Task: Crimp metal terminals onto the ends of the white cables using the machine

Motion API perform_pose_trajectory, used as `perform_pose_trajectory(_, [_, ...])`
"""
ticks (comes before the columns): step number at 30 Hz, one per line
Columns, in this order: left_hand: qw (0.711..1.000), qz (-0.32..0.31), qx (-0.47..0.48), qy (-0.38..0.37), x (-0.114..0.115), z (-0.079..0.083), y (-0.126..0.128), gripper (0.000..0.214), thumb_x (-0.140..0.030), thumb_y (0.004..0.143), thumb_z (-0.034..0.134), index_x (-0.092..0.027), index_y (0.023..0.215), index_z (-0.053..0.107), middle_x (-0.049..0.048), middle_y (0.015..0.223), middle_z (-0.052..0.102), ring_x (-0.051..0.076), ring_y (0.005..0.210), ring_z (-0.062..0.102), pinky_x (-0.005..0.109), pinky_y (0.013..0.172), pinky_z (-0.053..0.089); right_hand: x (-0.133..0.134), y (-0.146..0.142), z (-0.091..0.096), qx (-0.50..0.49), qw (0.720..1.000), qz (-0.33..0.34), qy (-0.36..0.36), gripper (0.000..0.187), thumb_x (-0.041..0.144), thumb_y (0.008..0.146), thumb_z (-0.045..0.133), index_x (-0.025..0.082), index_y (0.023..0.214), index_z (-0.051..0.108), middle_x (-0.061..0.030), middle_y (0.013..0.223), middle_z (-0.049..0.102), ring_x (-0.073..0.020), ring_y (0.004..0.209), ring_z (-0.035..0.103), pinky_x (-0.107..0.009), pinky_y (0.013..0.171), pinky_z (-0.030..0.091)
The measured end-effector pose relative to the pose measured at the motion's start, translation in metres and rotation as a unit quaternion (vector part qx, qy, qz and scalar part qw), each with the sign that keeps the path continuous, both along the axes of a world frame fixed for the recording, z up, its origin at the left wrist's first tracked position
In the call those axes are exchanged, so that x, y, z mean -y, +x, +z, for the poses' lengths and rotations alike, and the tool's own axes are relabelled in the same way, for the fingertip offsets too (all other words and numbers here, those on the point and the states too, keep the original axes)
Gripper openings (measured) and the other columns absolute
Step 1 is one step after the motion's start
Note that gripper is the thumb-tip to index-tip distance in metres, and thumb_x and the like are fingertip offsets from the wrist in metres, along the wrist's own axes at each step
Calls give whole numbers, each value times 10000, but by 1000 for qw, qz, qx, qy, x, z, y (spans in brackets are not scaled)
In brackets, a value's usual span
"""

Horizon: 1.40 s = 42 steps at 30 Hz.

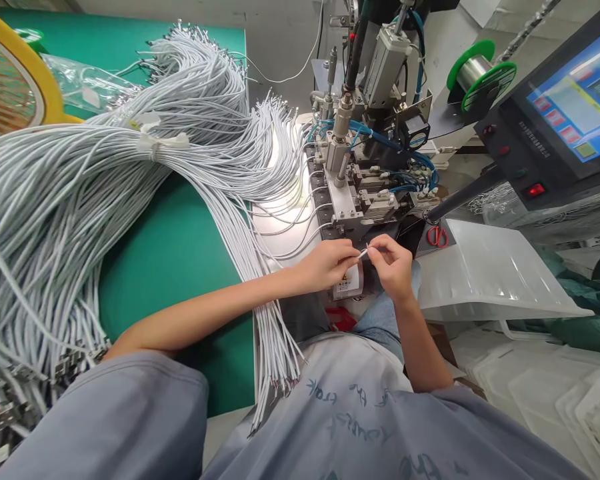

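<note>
Between my two hands is the end of a white cable (pixel 363 254), just in front of the machine. My left hand (pixel 329 265) is closed around the cable a little behind its tip. The fingertips of my right hand (pixel 393 265) pinch the thin wires at the cable's stripped end. To the left, a large bundle of white cables (pixel 200 160) is tied with a white band (pixel 163 143), and several loose cable ends hang over the table edge below my left forearm. Several single cables run into the dark side of the machine (pixel 341 193).
A green mat (pixel 170 253) covers the table at left, with a yellow-rimmed fan (pixel 35 60) at its far corner. A control screen (pixel 575 100), a green solder spool (pixel 481 75) and red-handled scissors (pixel 437 236) are at right. A translucent plastic sheet (pixel 510 273) lies nearby.
</note>
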<state>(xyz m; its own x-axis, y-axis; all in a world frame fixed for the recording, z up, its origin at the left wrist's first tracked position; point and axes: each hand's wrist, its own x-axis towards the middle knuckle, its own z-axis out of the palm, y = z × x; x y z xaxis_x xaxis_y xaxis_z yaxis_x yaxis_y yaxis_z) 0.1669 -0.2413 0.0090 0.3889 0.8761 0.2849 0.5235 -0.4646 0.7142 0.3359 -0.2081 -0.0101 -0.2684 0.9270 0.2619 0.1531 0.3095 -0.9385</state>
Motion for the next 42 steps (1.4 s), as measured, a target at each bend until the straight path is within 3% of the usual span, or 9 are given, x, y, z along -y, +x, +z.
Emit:
perform_pose_trajectory(6, [967,38,-251,-16,-20,-10,-13,269,-105,871,396,-108,767,644,60,803,553,111,598,485,237,570,367,-28,-15,-35,42,996,6,-82,184,364,727,573,184,692,569,-13,688,595,-156,687,554,-273,599,454])
perform_pose_trajectory(11, [966,40,-256,-28,-25,-19,-15,301,-150,919,364,-109,943,660,73,872,587,129,677,556,231,609,412,-33,-19,-48,41,991,-7,-127,189,363,690,581,175,678,587,-15,680,611,-151,675,548,-275,613,451])
perform_pose_trajectory(15, [963,33,-265,-15,-24,-22,-15,329,-116,901,380,-146,1114,629,66,904,594,120,677,578,219,614,429,-33,-17,-49,23,985,-3,-170,173,348,672,593,175,663,600,6,632,592,-128,612,521,-259,587,438])
perform_pose_trajectory(22, [942,-10,-334,33,-23,-18,-19,314,-90,861,444,-133,1125,608,97,961,575,164,747,624,252,622,470,-40,-15,-41,4,964,24,-266,149,320,596,635,174,621,625,9,604,589,-123,593,515,-225,494,396])
perform_pose_trajectory(31, [896,-48,-439,31,-20,0,-11,322,-47,892,341,-51,1140,548,166,1023,568,228,796,662,327,641,511,-51,-14,-37,13,939,72,-336,219,358,558,679,163,619,600,36,513,512,-77,480,421,-205,429,315])
perform_pose_trajectory(34, [892,-52,-447,37,-21,0,-11,321,-47,897,335,-47,1140,546,168,1033,569,230,809,663,329,652,513,-50,-13,-39,16,941,71,-330,232,370,564,686,163,619,596,42,510,503,-74,474,420,-201,420,319])
perform_pose_trajectory(42, [905,-56,-416,63,-23,-9,-15,264,-67,896,386,-67,1086,569,130,970,579,195,762,645,301,646,481,-41,-16,-40,14,976,20,-218,202,370,651,631,179,716,634,-12,672,635,-143,611,572,-245,486,452])
